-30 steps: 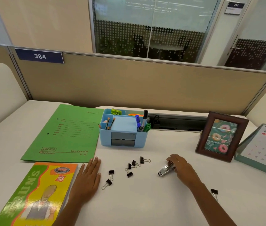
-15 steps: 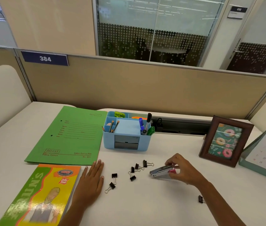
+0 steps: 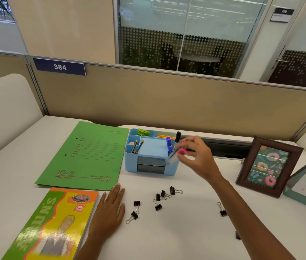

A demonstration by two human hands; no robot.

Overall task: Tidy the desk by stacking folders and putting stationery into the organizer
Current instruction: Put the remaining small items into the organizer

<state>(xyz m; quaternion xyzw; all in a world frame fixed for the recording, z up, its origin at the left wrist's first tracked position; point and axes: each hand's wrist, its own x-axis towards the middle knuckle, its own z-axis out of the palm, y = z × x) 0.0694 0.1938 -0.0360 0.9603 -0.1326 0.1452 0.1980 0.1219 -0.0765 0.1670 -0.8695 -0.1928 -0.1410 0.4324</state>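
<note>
The right hand [image 3: 197, 158] pinches a silver-and-pink stapler [image 3: 174, 156] in its grip, raised off the table [image 3: 186, 237] before the right end of the blue organizer [image 3: 129, 164], probably to drop it in. The left hand [image 3: 109, 209] lies flat on the table, holding nothing, likely bracing. Binder clips [image 3: 159, 199] lie loose nearby.

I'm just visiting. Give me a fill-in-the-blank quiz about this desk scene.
The right hand holds a stapler by the ____ organizer.
The folder lying left of it is ____.
The sign on the partition reads ____.
The left hand rests on the desk, holding ____.
Missing: blue; green; 384; nothing.
</note>
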